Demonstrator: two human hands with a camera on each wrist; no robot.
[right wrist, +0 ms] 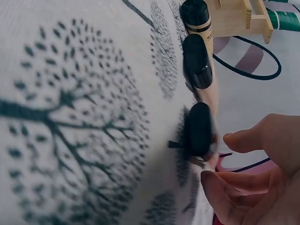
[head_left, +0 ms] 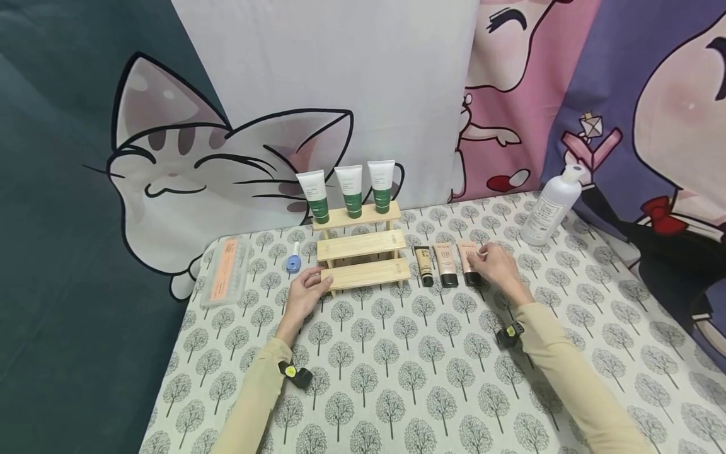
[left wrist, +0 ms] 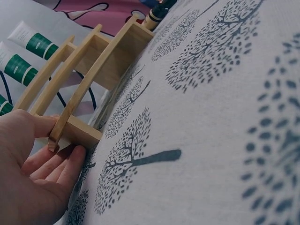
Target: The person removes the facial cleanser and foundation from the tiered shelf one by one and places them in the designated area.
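My left hand (head_left: 306, 291) grips the lower left end of a three-step wooden display stand (head_left: 363, 246), thumb on top and fingers beneath the lowest step in the left wrist view. Three white-and-green squeeze tubes (head_left: 349, 192) stand cap-down on its top step. To the right of the stand, a small tan tube (head_left: 423, 266) and two pink BB cream tubes lie in a row, black caps towards me. My right hand (head_left: 496, 268) is at the rightmost pink tube (head_left: 467, 255). In the right wrist view its thumb (right wrist: 239, 140) hovers above that tube, fingertips beside its edge.
A clear plastic case (head_left: 227, 271) with an orange strip lies on the left of the table. Between it and the stand is a small blue-and-white item (head_left: 293, 260). A white pump bottle (head_left: 552, 207) stands back right. Cartoon-printed curtains hang behind the tree-patterned tablecloth (head_left: 397, 378).
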